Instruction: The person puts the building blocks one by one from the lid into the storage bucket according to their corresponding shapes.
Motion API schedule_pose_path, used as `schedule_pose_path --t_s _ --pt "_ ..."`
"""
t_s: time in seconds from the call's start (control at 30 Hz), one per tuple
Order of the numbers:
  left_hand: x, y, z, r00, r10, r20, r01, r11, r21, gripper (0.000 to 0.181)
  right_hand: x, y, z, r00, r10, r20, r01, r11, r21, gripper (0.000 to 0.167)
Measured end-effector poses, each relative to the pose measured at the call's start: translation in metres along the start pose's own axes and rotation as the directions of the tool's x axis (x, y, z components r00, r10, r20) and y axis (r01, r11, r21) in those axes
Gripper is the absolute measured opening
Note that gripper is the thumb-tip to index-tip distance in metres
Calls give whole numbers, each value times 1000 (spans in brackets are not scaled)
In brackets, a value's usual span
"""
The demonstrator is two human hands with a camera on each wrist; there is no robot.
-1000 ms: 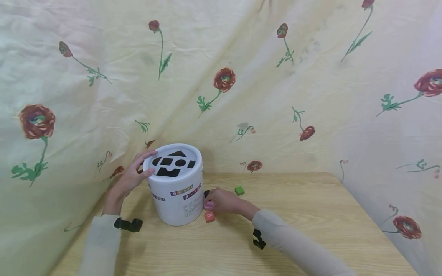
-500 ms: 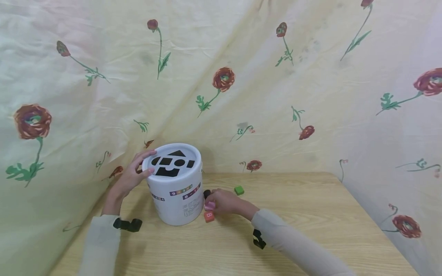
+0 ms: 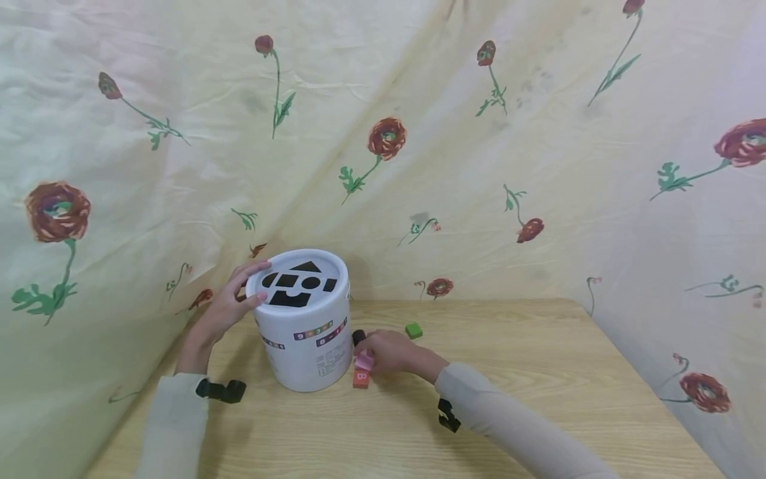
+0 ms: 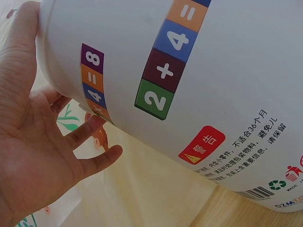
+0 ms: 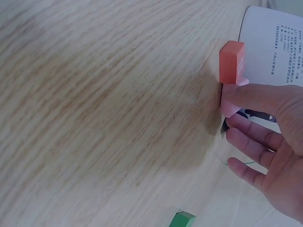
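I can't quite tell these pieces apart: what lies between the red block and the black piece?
A pink block, held by the right hand; both the right wrist and head views show it there.

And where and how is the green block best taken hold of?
I would probably pinch the green block by two opposite side faces, coming from above: it is small and lies flat on the table, apart from the white bucket.

I see pale, creased cloth (image 3: 455,169) filling the upper frame and both sides, printed with red flowers (image 3: 386,138); a light wood-grained table (image 3: 526,356) spreads across the lower middle.
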State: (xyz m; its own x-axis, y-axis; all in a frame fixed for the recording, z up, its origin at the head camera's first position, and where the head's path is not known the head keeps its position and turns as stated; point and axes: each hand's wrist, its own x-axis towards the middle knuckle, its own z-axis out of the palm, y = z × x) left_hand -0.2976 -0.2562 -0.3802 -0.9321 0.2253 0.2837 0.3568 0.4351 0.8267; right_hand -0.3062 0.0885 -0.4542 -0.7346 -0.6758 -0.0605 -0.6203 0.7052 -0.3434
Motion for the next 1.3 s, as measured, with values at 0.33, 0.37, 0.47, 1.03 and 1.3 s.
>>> schedule_pose_path --t_s 0.33,0.37,0.47,1.03,1.3 --pt "-1 0 0 1000 -1 -5 1 1000 9 67 -4 0 -1 1000 11 21 -9 996 -90 40" --pt "-1 0 0 1000 -2 -6 2 1000 9 67 -4 0 -1 1000 3 24 -1 995 -97 41" --pt "0 0 0 1000 -5 -10 5 1000 13 67 -3 -1 0 999 -20 46 24 996 -85 40" --pt "3 -3 0 1000 0 -6 0 1000 25 66 2 -6 -7 994 -71 86 85 982 -171 12" --pt "2 -1 -2 1000 6 16 -7 999 50 65 -3 -6 -8 996 -89 6 89 977 -195 8"
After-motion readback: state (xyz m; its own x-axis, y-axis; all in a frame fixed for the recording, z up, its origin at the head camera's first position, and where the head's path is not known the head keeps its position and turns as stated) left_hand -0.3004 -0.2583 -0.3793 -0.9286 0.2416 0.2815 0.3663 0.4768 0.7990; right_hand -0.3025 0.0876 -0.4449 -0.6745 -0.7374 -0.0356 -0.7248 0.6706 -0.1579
